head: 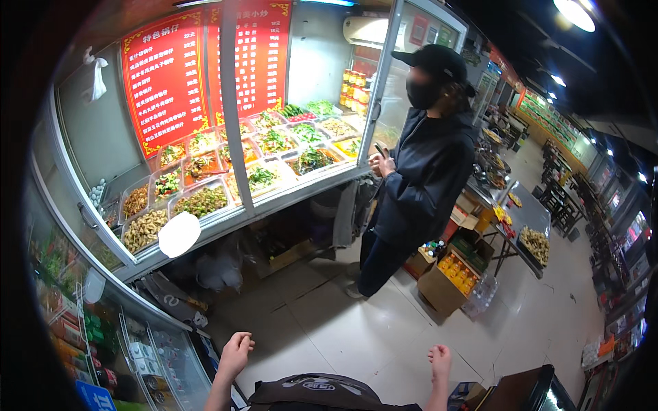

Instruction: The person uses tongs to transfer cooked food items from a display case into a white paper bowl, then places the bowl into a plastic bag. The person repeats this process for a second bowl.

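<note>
My left hand [236, 355] hangs in the air at the lower left, near a glass-front drinks fridge [134, 329]. Its fingers are loosely curled, with nothing seen in them. Over the tiled floor my right hand [440, 357] is raised too, fingers curled in and no object visible. Before me stands a lit glass-fronted food display [257, 205]. Inside are several clear tubs of dishes, including a tub of chopped greens [201, 201] and a tub of pale brown pieces [145, 230]. A white oval patch [179, 235] covers part of the display's lower edge.
A person in dark clothes [429, 169] stands beside the display, holding a phone-like object [379, 149]. Behind are a cardboard box of orange bottles [447, 282] and a metal table [529, 205]. A dark cabinet [519, 393] stands at lower right. Dining tables [568, 174] line the far aisle.
</note>
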Motion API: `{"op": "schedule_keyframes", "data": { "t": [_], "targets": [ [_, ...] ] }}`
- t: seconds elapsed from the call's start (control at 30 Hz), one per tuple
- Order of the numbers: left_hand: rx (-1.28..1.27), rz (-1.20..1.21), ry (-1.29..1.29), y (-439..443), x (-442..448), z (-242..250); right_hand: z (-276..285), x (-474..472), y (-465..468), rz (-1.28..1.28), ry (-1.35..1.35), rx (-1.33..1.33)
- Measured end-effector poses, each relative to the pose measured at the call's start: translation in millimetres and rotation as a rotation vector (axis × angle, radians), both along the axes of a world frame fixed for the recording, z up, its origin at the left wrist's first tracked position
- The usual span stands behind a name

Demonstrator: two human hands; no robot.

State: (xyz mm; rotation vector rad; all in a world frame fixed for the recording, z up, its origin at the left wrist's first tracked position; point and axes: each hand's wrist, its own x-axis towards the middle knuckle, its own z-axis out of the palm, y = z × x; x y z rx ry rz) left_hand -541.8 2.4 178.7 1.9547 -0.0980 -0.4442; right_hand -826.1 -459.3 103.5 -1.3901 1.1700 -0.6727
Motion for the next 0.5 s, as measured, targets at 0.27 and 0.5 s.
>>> {"op": "schedule_keyframes", "data": {
  "t": [0.27, 0.5],
  "targets": [
    [-0.026, 0.192, -0.028, 67.8, 55.9, -14.8, 19.9, 173.8, 84.1, 0.813, 0.389, -0.235],
    [0.087, 0.204, -0.107, 73.6, 101.3, -36.7, 19.5, 299.2, 107.5, 1.247, 0.666, -0.358]
  ]
}}
